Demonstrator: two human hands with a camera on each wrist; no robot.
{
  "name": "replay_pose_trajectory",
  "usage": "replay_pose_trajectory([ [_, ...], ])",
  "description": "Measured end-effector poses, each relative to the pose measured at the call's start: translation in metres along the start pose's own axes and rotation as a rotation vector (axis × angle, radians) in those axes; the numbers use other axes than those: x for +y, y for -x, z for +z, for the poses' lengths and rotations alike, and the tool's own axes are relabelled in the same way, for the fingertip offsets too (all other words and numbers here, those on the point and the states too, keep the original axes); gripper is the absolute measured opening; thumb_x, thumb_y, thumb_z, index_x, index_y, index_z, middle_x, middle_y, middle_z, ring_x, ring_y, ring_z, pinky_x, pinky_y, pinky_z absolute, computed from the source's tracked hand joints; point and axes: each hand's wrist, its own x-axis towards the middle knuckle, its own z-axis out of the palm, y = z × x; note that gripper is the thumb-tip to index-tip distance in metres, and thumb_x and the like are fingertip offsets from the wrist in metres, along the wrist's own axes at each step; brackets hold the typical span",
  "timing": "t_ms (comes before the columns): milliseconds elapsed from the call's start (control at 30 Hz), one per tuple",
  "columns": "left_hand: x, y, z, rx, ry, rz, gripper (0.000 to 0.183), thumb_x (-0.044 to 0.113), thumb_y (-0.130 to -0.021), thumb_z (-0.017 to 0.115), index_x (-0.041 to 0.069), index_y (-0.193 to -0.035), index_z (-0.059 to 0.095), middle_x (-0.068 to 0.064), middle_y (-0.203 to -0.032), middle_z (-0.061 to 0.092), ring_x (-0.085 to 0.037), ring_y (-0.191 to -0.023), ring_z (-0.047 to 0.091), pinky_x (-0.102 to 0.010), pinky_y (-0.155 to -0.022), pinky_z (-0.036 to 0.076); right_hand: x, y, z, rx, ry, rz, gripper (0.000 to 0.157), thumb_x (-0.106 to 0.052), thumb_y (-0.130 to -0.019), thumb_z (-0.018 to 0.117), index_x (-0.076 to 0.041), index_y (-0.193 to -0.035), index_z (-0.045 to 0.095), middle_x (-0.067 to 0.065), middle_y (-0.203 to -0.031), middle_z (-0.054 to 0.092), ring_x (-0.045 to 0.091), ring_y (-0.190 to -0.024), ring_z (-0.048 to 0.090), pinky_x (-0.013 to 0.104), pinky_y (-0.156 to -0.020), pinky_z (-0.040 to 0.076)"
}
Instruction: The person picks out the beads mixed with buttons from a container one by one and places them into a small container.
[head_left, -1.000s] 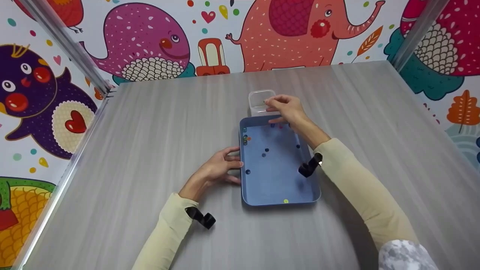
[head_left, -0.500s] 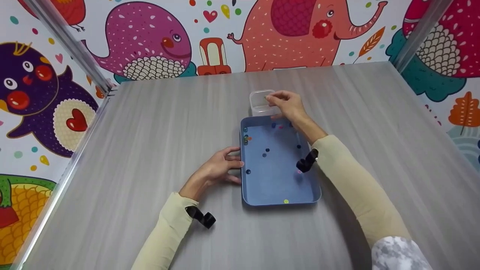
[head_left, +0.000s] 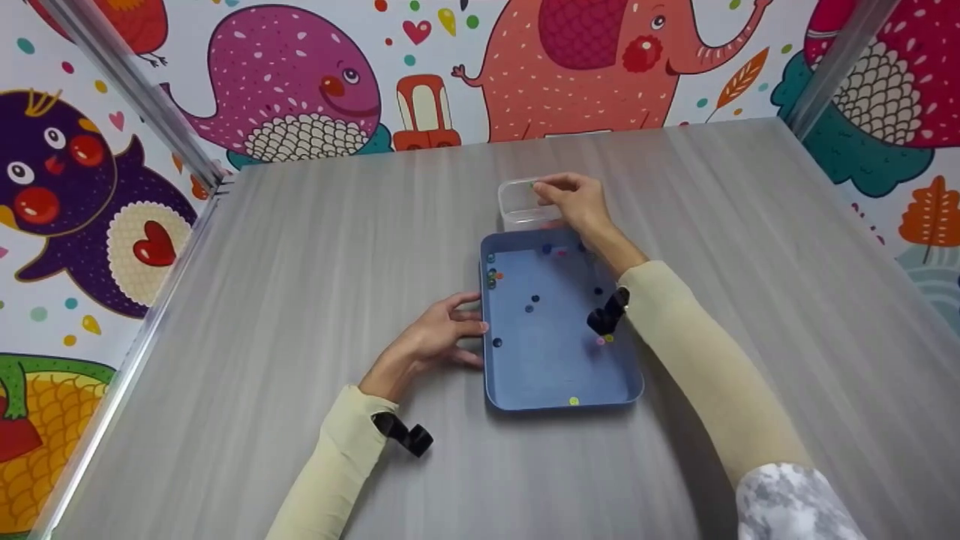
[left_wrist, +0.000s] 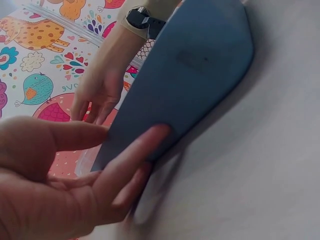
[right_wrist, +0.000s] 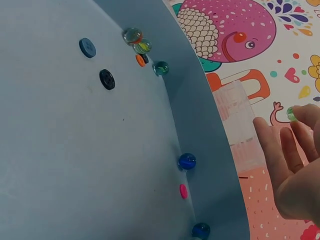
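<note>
A blue rectangular tray (head_left: 540, 367) lies on the table with glass marbles and buttons scattered inside. My left hand (head_left: 435, 334) rests against its left wall, thumb at the rim, fingers loosely extended along the outside. My right hand (head_left: 581, 202) is raised over the small clear plastic container (head_left: 517, 220) behind the tray. Between its thumb and index finger it pinches a green glass marble (right_wrist: 291, 114); the other fingers are spread. Blue marbles (right_wrist: 187, 161) and a pink button (right_wrist: 183, 191) lie along the tray's far wall. Clear marbles (right_wrist: 132, 35) sit in the far left corner.
A black button (right_wrist: 107, 79) and a blue button (right_wrist: 87, 47) lie mid-tray. At the near wall is a yellow button (head_left: 574, 401); a small pink piece (head_left: 600, 341) lies near the right wall. Patterned panels (head_left: 300, 82) border the grey table (head_left: 337, 225).
My right hand has moved slightly away from me over the clear container, still pinching the marble. Pink and yellow pieces by the right wall have come into view. The left hand stays put.
</note>
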Motion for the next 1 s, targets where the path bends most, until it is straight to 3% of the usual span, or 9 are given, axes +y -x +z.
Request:
replay_pose_trajectory([
  [533, -0.0006, -0.0018, 0.0006, -0.001, -0.002, 0.002, 0.067, -0.004, -0.096, 0.059, 0.005, -0.155, 0.029, -0.028, -0.143, 0.049, -0.032, -0.115, 0.063, -0.043, -0.074, 0.066, 0.0062, -0.0042, -0.0032, 0.040, 0.018, -0.009, 0.025, -0.021, -0.094, 0.071, -0.007, -0.114, 0.070, 0.003, -0.100, 0.067, 0.014, -0.092, 0.070, 0.026, -0.059, 0.063],
  [767, -0.0019, -0.0014, -0.0023, 0.006, 0.000, 0.007, 0.066, -0.004, -0.096, 0.059, 0.004, -0.154, 0.030, -0.028, -0.141, 0.050, -0.031, -0.112, 0.064, -0.040, -0.070, 0.066, 0.0073, -0.0037, 0.0000, 0.054, 0.026, -0.022, 0.019, -0.019, -0.095, 0.071, -0.008, -0.109, 0.071, 0.003, -0.094, 0.067, 0.020, -0.096, 0.070, 0.026, -0.057, 0.063],
  [1000, -0.0019, -0.0011, -0.0020, -0.008, 0.009, 0.016, 0.066, -0.004, -0.096, 0.059, 0.003, -0.154, 0.029, -0.029, -0.142, 0.048, -0.031, -0.113, 0.063, -0.042, -0.071, 0.066, 0.0062, -0.0047, 0.0004, 0.058, 0.002, -0.044, 0.013, -0.013, -0.093, 0.071, -0.006, -0.104, 0.072, 0.000, -0.085, 0.067, 0.011, -0.083, 0.069, 0.025, -0.054, 0.062],
])
